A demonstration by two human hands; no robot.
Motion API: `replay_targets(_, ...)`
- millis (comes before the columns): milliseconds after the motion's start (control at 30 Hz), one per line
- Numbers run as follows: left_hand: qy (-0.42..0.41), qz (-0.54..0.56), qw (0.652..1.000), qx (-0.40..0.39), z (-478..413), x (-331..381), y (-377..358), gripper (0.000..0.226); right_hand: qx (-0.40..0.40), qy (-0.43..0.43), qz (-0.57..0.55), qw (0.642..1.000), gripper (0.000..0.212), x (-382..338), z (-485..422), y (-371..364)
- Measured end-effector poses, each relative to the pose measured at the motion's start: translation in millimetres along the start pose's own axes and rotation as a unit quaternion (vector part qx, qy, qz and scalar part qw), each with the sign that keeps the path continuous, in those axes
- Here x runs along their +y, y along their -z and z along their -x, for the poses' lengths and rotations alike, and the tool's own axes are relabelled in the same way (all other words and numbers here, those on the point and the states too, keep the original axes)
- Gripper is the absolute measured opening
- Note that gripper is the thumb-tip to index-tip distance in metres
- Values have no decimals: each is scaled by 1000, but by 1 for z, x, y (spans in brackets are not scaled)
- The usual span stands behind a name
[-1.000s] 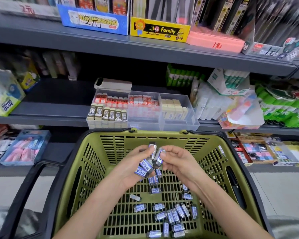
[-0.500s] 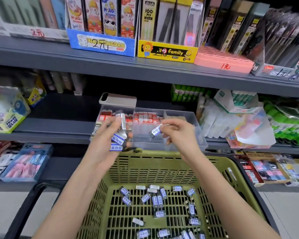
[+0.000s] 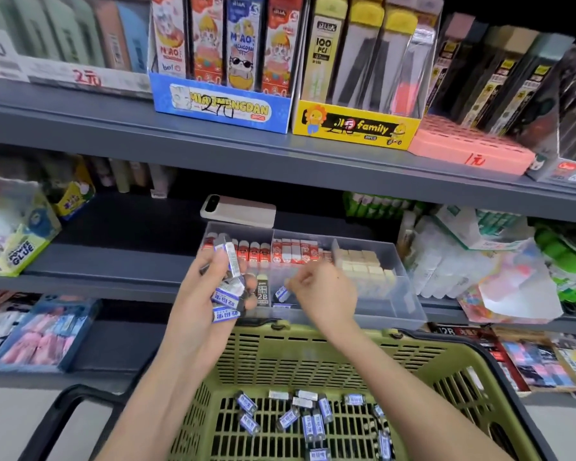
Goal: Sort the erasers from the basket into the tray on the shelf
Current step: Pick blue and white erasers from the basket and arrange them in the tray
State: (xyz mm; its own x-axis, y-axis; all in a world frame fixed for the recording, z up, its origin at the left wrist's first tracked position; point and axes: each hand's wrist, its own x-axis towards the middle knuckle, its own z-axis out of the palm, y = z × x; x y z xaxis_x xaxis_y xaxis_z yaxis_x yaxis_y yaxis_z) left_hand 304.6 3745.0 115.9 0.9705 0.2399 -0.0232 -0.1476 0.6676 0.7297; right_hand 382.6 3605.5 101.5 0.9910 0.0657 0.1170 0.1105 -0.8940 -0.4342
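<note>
Blue-labelled eraser in transit: one blue-and-white eraser (image 3: 282,292) pinched at the fingertips of the right hand (image 3: 323,292), low inside the tray's middle front section, apparently touching or just above the floor.
Right hand: narrow pinch, closed on that single eraser — half a second earlier it was held above the tray rim, so placement has begun.
Left hand: the left hand (image 3: 210,287) clamps a bundle of erasers (image 3: 227,287), several stacked in the palm, one upright at the top; it hangs over the tray's left section.
Tray: clear divided tray (image 3: 409,294) on the middle shelf; red-sleeved stock at the back, cream blocks on the right.
Basket: green basket (image 3: 313,354) below, many loose erasers (image 3: 313,424) on its floor.
Change: both hands have risen from the basket to the tray.
Assessment: transfer under way, one piece at a time; most stock not yet sorted.
Risk: the left-hand stack looks loosely held — a slip is possible.
</note>
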Motion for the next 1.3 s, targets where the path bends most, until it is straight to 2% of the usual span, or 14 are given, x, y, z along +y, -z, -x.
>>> replay_targets(167,21,-1,1000,3,4,-8,-5,14,-88,-23,116,989,11,-3,-11,-3)
replay_targets(333,32,-5,999,12,5,-11,-5,13,-156,-7,120,981,24,-5,-14,5)
replay_targets(400,38,0,999,11,5,-11,-4,10,-147,29,91,984,35,-5,-12,17)
replay_targets(433,41,2,999,9,5,-11,-4,10,-129,57,44,989,39,-7,-8,24)
replay_targets(500,47,3,999,5,5,-11,-4,16,-113,96,-151,977,38,-15,4,41)
replay_targets(567,50,0,999,0,5,-10,-5,25,-169,107,-368,908,22,-25,20,55)
replay_targets(600,52,-5,999,0,5,-11,-5,26,-203,117,-416,879,10,-29,28,59)
replay_targets(633,54,-11,998,1,6,-11,-5,23,-218,126,-421,871,6,-32,35,60)
replay_targets(733,61,-18,998,7,7,-14,-6,15,-165,130,-376,903,22,-35,44,53)
replay_targets(867,46,-10,999,2,6,-14,-6,19,-137,121,-426,886,14,-29,41,51)
replay_targets(967,43,13,999,15,3,-11,-4,25,-118,39,-468,875,15,-16,26,55)
replay_targets(1033,43,27,999,21,3,-8,-3,28,-96,-7,-409,907,19,-6,13,58)
replay_targets(1133,40,32,998,26,2,-3,-2,28,-96,-1,-233,968,21,1,-2,50)
replay_targets(1300,42,35,998,32,1,-3,0,28,-66,13,-118,991,12,-3,-8,22)
